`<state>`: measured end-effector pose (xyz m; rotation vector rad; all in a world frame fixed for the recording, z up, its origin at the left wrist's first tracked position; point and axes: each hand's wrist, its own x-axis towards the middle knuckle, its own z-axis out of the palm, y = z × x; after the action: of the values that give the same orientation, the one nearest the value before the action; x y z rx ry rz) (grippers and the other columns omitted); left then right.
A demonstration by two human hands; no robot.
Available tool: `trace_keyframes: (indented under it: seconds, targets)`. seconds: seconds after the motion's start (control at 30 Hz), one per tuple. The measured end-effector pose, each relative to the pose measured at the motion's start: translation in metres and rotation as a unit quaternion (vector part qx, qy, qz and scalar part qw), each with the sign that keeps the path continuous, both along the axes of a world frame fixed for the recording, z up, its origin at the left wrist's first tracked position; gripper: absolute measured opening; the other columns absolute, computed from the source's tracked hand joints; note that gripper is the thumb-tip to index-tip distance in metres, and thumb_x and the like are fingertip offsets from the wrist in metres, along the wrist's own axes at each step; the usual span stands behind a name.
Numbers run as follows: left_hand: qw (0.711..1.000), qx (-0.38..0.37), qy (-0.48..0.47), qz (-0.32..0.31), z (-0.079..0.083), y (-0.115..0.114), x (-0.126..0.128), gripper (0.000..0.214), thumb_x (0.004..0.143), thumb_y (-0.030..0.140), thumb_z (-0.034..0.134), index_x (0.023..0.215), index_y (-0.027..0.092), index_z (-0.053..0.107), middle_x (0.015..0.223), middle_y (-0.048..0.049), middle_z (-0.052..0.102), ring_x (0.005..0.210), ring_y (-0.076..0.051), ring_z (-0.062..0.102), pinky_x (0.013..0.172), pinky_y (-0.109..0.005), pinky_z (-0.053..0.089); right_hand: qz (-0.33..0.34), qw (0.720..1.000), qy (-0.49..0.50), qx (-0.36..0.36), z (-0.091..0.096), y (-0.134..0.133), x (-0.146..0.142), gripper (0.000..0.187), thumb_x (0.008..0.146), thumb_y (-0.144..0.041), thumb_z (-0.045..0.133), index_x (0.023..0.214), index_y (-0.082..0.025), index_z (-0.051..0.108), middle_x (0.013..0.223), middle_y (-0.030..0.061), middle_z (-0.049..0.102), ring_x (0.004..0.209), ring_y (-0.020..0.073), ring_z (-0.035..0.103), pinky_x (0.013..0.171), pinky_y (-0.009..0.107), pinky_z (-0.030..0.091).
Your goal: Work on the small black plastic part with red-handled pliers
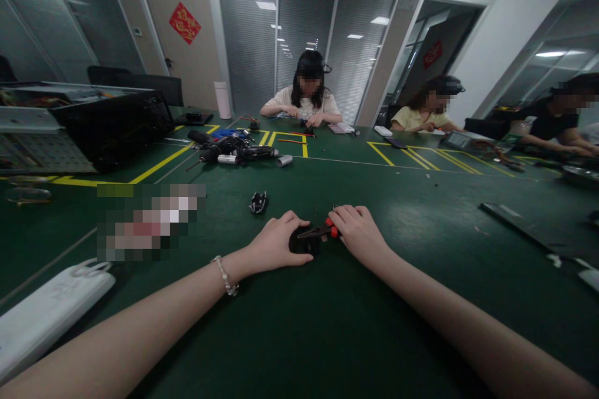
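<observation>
My left hand (pixel 278 242) grips a small dark, rounded part (pixel 305 249) on the green table, with thumb and fingers around its left side. What kind of part it is cannot be made out. Needle-nose pliers (pixel 318 232) with red handles are in my right hand (pixel 358 229), its fingers closed over the grips. The pliers' jaws point left and lie over the dark part; whether they pinch anything is too small to tell. Beyond my left hand rests a small black and silver piece (pixel 258 202), apart from both hands.
A large black and grey metal case (pixel 88 131) stands at the left. Tools and cables, including a power drill (pixel 210 153), lie farther back. A white power strip (pixel 51 312) is by my left forearm, a dark flat bar (pixel 519 224) at the right. Several people sit around the table.
</observation>
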<state>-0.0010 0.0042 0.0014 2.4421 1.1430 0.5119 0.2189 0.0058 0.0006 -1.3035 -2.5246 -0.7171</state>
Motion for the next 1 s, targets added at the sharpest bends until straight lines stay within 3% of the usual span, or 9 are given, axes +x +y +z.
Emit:
trace_keyframes:
  seconds: [0.37, 1.0]
  targets:
    - [1.000, 0.013, 0.000, -0.001, -0.0011, 0.0003, 0.0005, 0.064, 0.064, 0.056, 0.058, 0.118, 0.025, 0.042, 0.106, -0.0040, 0.046, 0.090, -0.023, 0.050, 0.080, -0.036, 0.039, 0.017, 1.000, -0.010, 0.000, -0.0026, 0.0047, -0.0015, 0.026, 0.076, -0.005, 0.041, 0.098, -0.013, 0.052, 0.099, 0.0108, 0.055, 0.094, 0.0222, 0.047, 0.074, 0.032, 0.038]
    - [1.000, 0.015, -0.002, -0.004, -0.0012, 0.0004, -0.0002, 0.064, 0.065, 0.056, 0.057, 0.118, 0.025, 0.042, 0.106, -0.0039, 0.046, 0.091, -0.023, 0.050, 0.080, -0.036, 0.039, 0.006, 1.000, 0.006, -0.023, -0.0014, 0.0030, 0.0002, 0.024, 0.073, -0.007, 0.046, 0.095, -0.014, 0.053, 0.097, 0.0098, 0.056, 0.090, 0.0221, 0.047, 0.069, 0.031, 0.036]
